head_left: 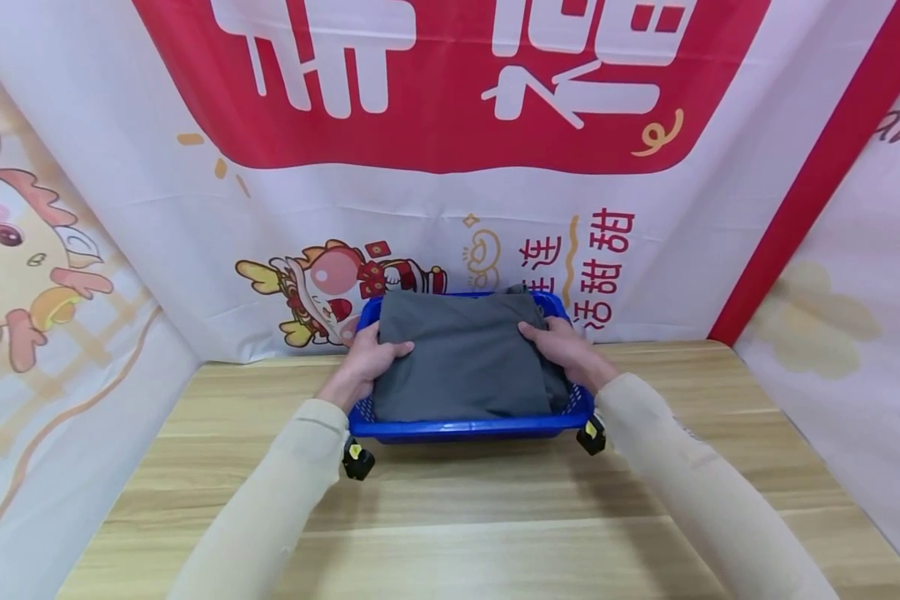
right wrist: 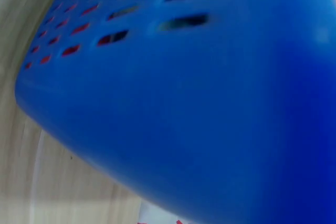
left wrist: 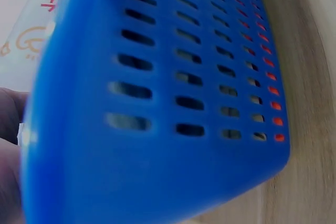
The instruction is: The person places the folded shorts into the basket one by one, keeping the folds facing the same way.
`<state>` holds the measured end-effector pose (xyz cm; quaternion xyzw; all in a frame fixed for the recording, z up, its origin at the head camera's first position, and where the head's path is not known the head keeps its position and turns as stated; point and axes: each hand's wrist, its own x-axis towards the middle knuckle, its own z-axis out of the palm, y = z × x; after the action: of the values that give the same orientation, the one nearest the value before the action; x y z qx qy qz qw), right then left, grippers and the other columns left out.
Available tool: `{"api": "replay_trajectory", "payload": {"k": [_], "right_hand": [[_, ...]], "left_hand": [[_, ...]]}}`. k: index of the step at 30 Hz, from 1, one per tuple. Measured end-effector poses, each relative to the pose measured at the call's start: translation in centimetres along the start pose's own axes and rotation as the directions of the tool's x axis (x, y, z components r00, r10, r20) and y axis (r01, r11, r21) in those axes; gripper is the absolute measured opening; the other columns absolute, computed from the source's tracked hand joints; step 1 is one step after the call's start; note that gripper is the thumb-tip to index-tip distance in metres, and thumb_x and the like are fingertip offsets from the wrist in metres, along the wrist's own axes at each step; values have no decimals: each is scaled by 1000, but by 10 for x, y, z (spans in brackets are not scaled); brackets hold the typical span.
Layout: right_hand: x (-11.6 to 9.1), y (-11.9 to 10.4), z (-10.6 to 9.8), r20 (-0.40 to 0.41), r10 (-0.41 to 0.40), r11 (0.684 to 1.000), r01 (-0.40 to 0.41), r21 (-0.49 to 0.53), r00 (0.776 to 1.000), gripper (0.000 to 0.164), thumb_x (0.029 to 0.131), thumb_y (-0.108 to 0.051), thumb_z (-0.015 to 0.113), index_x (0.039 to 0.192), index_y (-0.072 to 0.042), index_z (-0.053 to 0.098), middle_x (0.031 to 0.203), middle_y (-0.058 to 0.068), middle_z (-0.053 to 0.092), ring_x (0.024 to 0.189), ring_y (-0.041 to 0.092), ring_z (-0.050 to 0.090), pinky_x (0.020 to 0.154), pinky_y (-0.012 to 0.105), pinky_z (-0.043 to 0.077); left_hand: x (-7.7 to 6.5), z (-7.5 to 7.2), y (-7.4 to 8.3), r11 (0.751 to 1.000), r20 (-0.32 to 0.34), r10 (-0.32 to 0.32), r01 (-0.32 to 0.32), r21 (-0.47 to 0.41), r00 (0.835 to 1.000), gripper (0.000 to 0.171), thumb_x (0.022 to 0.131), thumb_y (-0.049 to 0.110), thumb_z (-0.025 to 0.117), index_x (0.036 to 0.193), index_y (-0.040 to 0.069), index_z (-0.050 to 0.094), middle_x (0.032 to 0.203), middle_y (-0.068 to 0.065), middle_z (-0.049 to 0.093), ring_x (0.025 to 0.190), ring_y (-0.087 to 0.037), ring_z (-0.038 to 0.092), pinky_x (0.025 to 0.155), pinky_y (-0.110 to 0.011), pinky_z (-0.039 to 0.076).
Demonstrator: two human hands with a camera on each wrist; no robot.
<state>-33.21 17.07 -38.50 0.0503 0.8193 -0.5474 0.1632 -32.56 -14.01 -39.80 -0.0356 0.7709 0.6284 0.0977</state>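
A blue plastic basket (head_left: pixel 468 427) with slotted walls is at the far side of the table, and folded dark grey cloth (head_left: pixel 461 358) fills its top. My left hand (head_left: pixel 367 360) grips the basket's left rim, its thumb reaching in over the cloth. On the opposite side my right hand (head_left: pixel 566 346) holds the right rim, thumb also over the cloth. In both wrist views the basket wall (left wrist: pixel 131 166) (right wrist: pixel 173 103) covers most of the picture, and something red shows through its lower slots. Fingers under the rim are mostly hidden. I cannot tell whether the basket touches the table.
The wood-grain table (head_left: pixel 450 533) extends in front of the basket and to both sides. Behind it hangs a white and red printed cloth backdrop (head_left: pixel 450 200). Printed side panels (head_left: pixel 60 400) border the table left and right. A small black device (head_left: pixel 357 460) sits at each wrist.
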Motion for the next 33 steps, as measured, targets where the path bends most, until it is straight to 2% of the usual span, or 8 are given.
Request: {"api": "replay_trajectory", "payload": {"k": [6,12,18,22,26,28,30,33], "right_hand": [[5,5,2,-41,-14,993,9,-116,999,66,109,-32,45,156,7,20,157,25,30,138,33,36,112,48,34],[6,9,6,-72,-65,976,48,-214,995,55,109,-28,44,147,11,33,144,26,42,118,32,47,96,44,43],[3,9,7,-126,-143,899,76,-432,982,67,108,-28,44,151,17,18,153,36,30,140,43,36,113,53,34],[-5,10,10,-157,-331,809,194,-555,930,69,105,-26,53,151,15,23,151,40,29,141,49,33,115,57,30],[-15,11,14,-69,-549,624,354,-697,833,65,103,-32,59,153,2,36,152,33,34,140,48,34,113,62,31],[-18,13,17,17,-593,519,398,-757,805,65,103,-40,57,155,-6,40,156,27,33,145,46,28,113,65,28],[-19,15,19,98,-574,459,419,-784,813,68,103,-51,52,158,-14,38,163,20,26,150,44,17,114,68,22],[-16,20,22,170,-491,441,412,-798,855,76,101,-64,43,161,-19,30,168,15,15,153,42,3,115,71,14]], "left_hand": [[2,0,-1,999,7,-30,29,32,1000,53,101,9,60,150,5,40,144,-18,50,125,-32,51,109,-50,41],[4,0,-3,993,-15,-49,50,107,999,64,104,13,56,157,2,23,154,-23,36,136,-36,40,116,-53,31],[-2,5,-6,958,-50,64,-47,284,997,74,103,16,57,160,0,12,161,-25,25,146,-38,29,119,-54,24],[-8,10,-6,858,-49,178,-130,497,983,84,101,25,61,162,5,6,160,-29,23,144,-42,31,118,-55,26],[-10,16,-5,718,-9,275,-199,666,961,90,98,37,66,164,13,9,160,-31,15,139,-50,34,112,-61,33],[-10,18,-6,640,26,296,-218,737,955,91,97,46,65,164,16,12,162,-29,8,141,-52,30,112,-64,32],[-9,20,-8,558,68,293,-229,798,954,92,96,54,63,164,18,13,165,-26,2,146,-53,20,114,-64,27],[-7,22,-13,449,124,261,-234,862,957,97,93,66,58,164,19,13,168,-21,-4,151,-49,5,119,-63,16]]}}
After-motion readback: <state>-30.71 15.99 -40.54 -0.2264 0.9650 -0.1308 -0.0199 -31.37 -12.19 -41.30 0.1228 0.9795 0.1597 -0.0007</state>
